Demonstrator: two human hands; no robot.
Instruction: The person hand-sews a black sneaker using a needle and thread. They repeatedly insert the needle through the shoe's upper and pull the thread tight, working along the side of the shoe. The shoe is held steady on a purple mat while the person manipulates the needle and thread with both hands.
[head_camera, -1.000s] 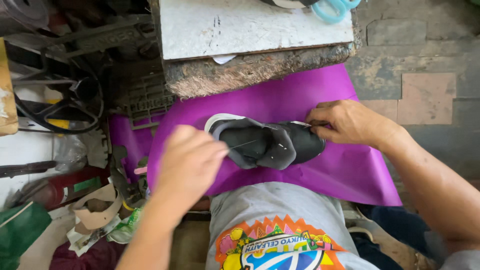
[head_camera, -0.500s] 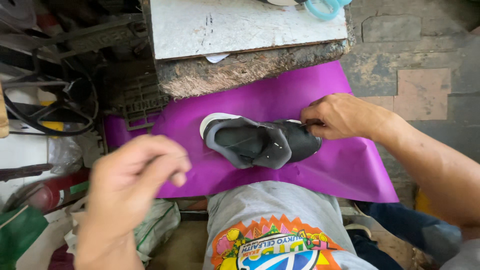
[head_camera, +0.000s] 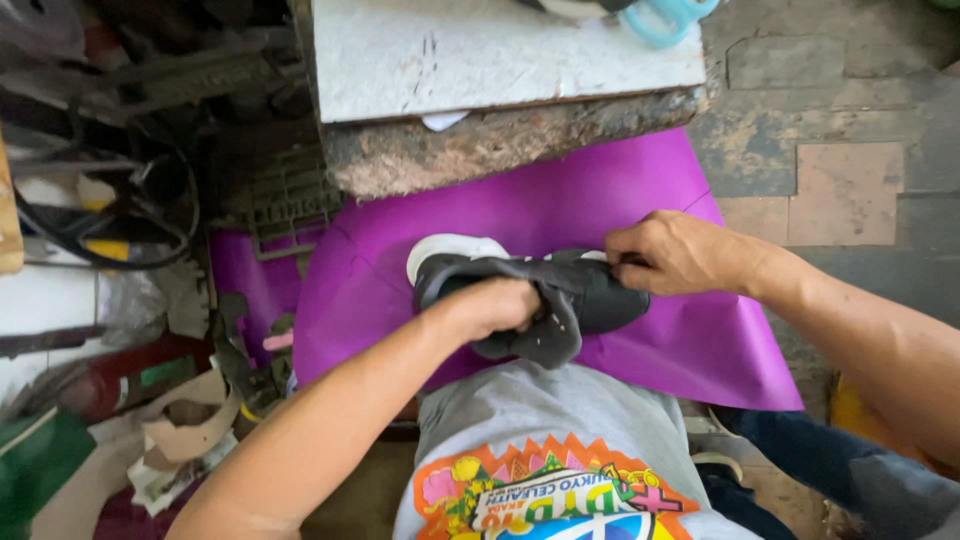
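Dark shoe (head_camera: 560, 295) w/ white sole lies on a purple sheet (head_camera: 560, 205) over the person's lap, just below the edge of the worn white-topped table (head_camera: 500, 60). Long axis runs left–right across the view, nearly level; white rim shows at the left end, rounded dark end points right. Which end is toe vs heel — can't tell for sure.

Left hand (head_camera: 495, 308) is closed on the shoe's dark upper near the middle, fingers curled over the fabric. Right hand (head_camera: 675, 255) pinches the shoe's right end, fingertips pressed together at the top edge. Hands are apart, one on each part of the shoe.

Left of the sheet: black cables (head_camera: 95, 225) and scraps (head_camera: 190, 430) on the floor.
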